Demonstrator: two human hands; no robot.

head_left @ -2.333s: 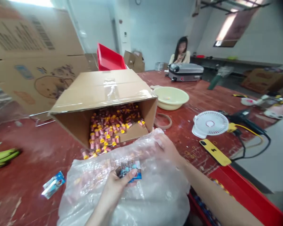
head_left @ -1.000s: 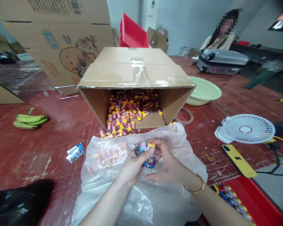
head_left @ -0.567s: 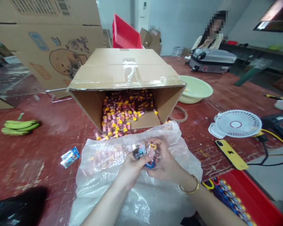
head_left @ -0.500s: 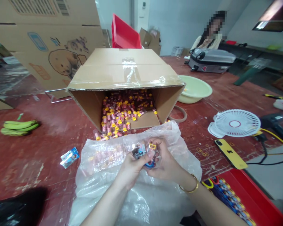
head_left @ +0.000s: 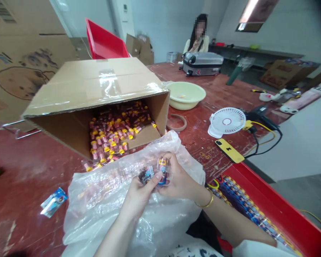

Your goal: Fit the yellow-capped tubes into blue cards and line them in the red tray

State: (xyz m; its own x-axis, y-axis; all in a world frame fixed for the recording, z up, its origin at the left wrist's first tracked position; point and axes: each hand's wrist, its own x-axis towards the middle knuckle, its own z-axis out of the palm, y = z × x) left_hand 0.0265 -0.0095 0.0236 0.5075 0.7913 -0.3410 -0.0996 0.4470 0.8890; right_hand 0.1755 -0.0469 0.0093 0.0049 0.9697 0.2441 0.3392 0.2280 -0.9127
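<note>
Both hands meet above a crumpled translucent plastic sheet. My right hand, with a gold bangle at the wrist, is closed around a small clear capped tube with a yellow and blue label. My left hand is closed on a dark printed packet, and its thumb presses against the tube's front. Some fingers are hidden behind these things. Beyond the sheet, a cardboard box lies on its side, its mouth facing me. Many small yellow-capped tubes are heaped inside and spill out at its front left corner.
Blue packets lie at left on the red table. On the right are a pale green basin, a tape ring, a white fan, a yellow phone and a red tray of packed tubes. A person sits behind a suitcase.
My view has turned right, so the box and basin sit further left and more of the red tray shows. Both hands keep their hold, with the tube more upright.
</note>
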